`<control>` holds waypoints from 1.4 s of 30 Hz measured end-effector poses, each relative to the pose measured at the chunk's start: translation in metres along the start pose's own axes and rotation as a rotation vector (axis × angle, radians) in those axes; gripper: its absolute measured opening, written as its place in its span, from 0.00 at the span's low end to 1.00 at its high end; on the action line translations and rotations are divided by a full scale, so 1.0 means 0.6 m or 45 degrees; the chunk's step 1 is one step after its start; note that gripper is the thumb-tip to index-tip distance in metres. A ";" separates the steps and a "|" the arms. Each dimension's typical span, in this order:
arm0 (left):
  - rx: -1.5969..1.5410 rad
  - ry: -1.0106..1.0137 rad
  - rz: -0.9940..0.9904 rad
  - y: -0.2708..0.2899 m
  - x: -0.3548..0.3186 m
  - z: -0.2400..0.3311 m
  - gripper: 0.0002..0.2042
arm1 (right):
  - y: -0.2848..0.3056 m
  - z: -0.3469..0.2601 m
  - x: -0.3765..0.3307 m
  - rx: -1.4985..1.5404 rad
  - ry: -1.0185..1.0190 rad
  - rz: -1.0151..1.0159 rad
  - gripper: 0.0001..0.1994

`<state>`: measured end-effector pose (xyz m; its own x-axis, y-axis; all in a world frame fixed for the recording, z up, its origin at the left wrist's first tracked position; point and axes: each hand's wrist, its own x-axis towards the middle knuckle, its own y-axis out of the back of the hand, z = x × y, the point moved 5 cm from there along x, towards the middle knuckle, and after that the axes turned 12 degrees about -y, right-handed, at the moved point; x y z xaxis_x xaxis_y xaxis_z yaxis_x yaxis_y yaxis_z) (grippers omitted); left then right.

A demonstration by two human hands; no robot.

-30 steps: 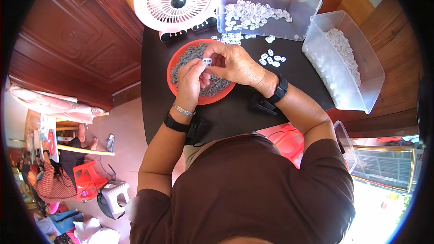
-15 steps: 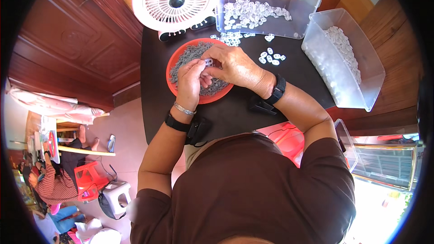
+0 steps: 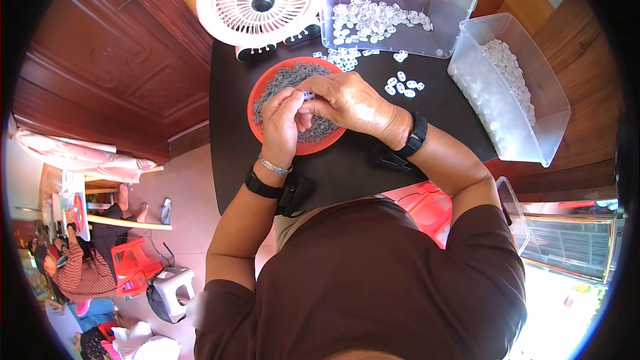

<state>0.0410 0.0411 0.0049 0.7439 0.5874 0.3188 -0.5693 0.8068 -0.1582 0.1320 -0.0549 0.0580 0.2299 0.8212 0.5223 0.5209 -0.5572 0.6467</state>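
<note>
We hold a white piece (image 3: pixel 308 95) above the red bowl (image 3: pixel 305 151), left hand (image 3: pixel 281 117) and right hand (image 3: pixel 357 103) both closed to a pinch around it; if our grip slips, it could drop among the grey pieces (image 3: pixel 283 80).

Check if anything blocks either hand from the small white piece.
Nothing visible does: the small white piece sits between the fingertips of the left hand and right hand, above the red bowl of grey parts. The hands hide much of it.
</note>
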 end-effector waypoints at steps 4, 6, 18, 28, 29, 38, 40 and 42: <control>0.041 -0.032 -0.017 -0.004 -0.001 0.010 0.13 | -0.001 -0.001 -0.001 0.019 -0.014 -0.031 0.10; 0.069 -0.061 -0.035 -0.006 -0.001 0.015 0.14 | -0.001 -0.003 -0.001 0.028 -0.013 -0.039 0.10; 0.086 -0.102 -0.009 -0.003 -0.002 0.018 0.14 | -0.005 -0.003 -0.001 -0.072 0.062 0.034 0.07; -0.130 0.003 -0.041 0.001 0.007 -0.004 0.09 | -0.006 0.015 -0.002 -0.080 0.003 0.092 0.11; -0.114 0.019 -0.068 -0.001 0.007 -0.007 0.09 | -0.006 0.015 -0.002 -0.092 0.007 0.056 0.12; -0.184 0.043 0.054 0.005 0.010 -0.006 0.06 | -0.015 0.004 -0.002 -0.083 -0.034 -0.104 0.20; -0.150 0.009 0.043 0.009 0.011 -0.005 0.06 | -0.017 0.010 0.000 -0.021 -0.038 -0.075 0.20; -0.117 -0.024 0.035 0.011 0.011 -0.002 0.06 | -0.014 0.014 0.002 0.211 -0.075 -0.061 0.21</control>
<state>0.0424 0.0506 0.0050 0.7212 0.6086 0.3309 -0.5540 0.7935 -0.2518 0.1350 -0.0482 0.0484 0.2470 0.8549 0.4562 0.6598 -0.4932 0.5670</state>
